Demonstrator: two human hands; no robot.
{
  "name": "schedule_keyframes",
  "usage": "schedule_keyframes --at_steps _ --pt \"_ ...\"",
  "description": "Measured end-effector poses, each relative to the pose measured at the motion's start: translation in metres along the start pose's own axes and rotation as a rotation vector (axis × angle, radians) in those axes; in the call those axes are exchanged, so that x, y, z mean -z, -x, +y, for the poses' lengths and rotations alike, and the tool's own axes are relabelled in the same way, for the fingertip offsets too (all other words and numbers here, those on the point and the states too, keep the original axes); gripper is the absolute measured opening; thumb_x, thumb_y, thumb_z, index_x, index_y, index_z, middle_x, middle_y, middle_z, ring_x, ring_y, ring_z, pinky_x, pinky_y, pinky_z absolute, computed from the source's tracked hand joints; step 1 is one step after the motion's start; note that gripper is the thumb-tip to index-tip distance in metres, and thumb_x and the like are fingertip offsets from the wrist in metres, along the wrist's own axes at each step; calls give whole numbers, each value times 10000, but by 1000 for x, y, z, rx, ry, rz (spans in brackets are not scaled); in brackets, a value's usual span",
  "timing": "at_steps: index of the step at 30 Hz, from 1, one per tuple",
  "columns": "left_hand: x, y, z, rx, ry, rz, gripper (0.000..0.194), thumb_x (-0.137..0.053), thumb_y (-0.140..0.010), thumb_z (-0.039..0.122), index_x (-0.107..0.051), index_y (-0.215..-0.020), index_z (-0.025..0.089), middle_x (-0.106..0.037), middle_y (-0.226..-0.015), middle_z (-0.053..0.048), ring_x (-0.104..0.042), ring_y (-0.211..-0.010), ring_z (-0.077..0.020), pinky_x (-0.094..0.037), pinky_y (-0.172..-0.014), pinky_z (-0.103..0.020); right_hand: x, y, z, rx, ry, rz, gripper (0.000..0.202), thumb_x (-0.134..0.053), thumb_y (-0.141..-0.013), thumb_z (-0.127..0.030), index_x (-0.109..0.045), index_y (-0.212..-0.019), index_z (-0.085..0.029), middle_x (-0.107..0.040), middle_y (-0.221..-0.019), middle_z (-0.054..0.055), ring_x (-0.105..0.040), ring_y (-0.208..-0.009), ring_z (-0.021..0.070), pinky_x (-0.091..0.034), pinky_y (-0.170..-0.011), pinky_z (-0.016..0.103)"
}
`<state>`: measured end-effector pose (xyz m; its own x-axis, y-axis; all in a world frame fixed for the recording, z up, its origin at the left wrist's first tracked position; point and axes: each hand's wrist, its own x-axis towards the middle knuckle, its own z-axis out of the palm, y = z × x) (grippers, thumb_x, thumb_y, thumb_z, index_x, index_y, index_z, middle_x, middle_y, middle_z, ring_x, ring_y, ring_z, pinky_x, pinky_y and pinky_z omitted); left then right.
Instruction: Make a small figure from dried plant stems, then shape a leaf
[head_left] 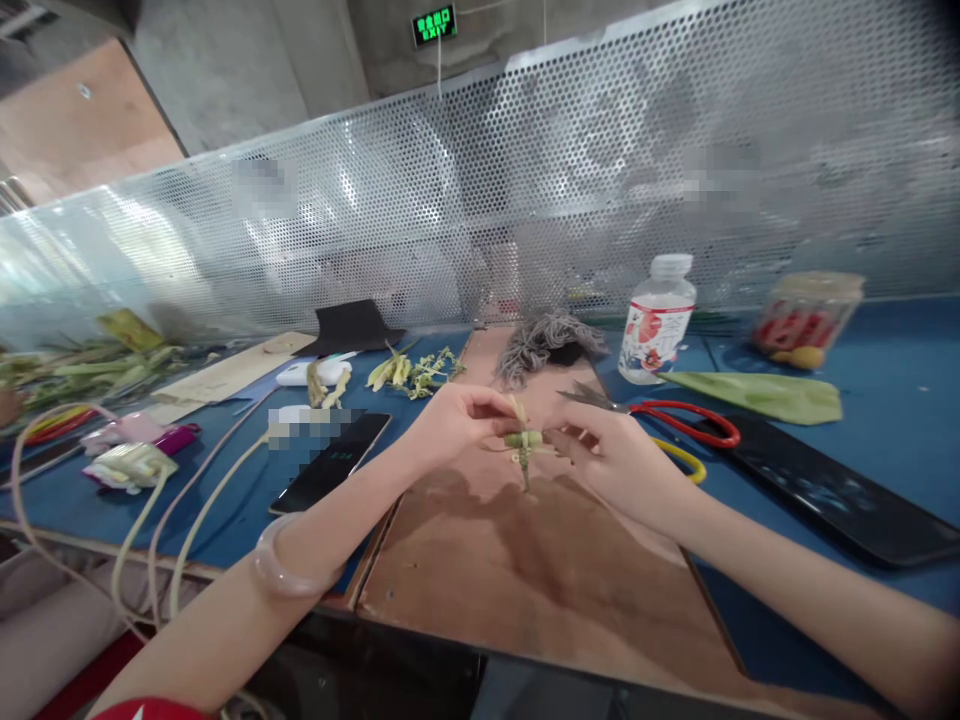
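Observation:
Over the wooden board [540, 580] in the middle, a small woven piece of green leaf strips [523, 440] hangs between both hands. Pale strips stick up from its top and a narrow tail points down. My left hand [461, 425], with a pale bangle on its wrist, pinches the piece from the left. From the right, the fingers of my right hand [600, 450] are closed at its other end; exactly which strip they grip is partly hidden. Scissors with red and yellow handles [686, 412] lie just beyond my right hand, their blades partly behind it.
Grey yarn [547, 345] lies at the board's back. Rightward are a labelled bottle [658, 320], a jar [810, 315], a green leaf [772, 395] and a black tray-like object [840, 490]. A phone [337, 460], cables [217, 510] and leaf scraps [416, 372] lie left. A perforated metal screen [420, 220] stands behind.

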<state>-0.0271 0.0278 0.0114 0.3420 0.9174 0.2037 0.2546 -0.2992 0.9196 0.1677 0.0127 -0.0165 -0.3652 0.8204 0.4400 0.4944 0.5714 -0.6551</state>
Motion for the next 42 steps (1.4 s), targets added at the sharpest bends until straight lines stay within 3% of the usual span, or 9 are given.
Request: schedule_keyframes --at_steps 11,17,26,34,42 --pt "2 -1 -1 4 -129 3 113 -661 -716 180 -671 -810 117 -700 -820 -62 -654 -744 -135 -536 -749 -283 1 -2 6 -27 -3 -6 162 -480 -824 -185 -617 -738 -172 -632 -705 34 -542 -638 165 -400 -593 276" --pt "2 0 2 -45 -67 -33 303 -609 -753 131 -549 -1050 150 -613 -728 -1 -625 -703 -120 -535 -685 -278 0 -2 11 17 -2 16 153 -488 -816 -201 -629 -764 -175 -653 -732 44 -569 -673 180 -416 -597 280" --pt "6 2 1 -108 -171 -122 226 -590 -791 163 -534 -1010 151 -595 -793 -23 -609 -769 -132 -515 -729 -294 3 -3 13 39 77 38 149 -489 -789 -190 -606 -696 -182 -634 -659 29 -530 -600 160 -367 -551 268" --pt "1 6 6 -210 -320 -82 192 -574 -788 149 -525 -974 149 -579 -828 -31 -591 -780 -131 -510 -746 -296 -1 0 6 44 224 129 202 -481 -726 -115 -385 -572 -205 -489 -554 -8 -395 -515 123 -261 -505 261" --pt "2 3 -3 -265 -275 67 186 -595 -792 184 -498 -951 177 -599 -881 -39 -605 -797 -135 -511 -776 -314 2 -3 11 165 256 226 121 -463 -777 -127 -503 -682 -189 -543 -663 39 -466 -617 163 -322 -549 268"
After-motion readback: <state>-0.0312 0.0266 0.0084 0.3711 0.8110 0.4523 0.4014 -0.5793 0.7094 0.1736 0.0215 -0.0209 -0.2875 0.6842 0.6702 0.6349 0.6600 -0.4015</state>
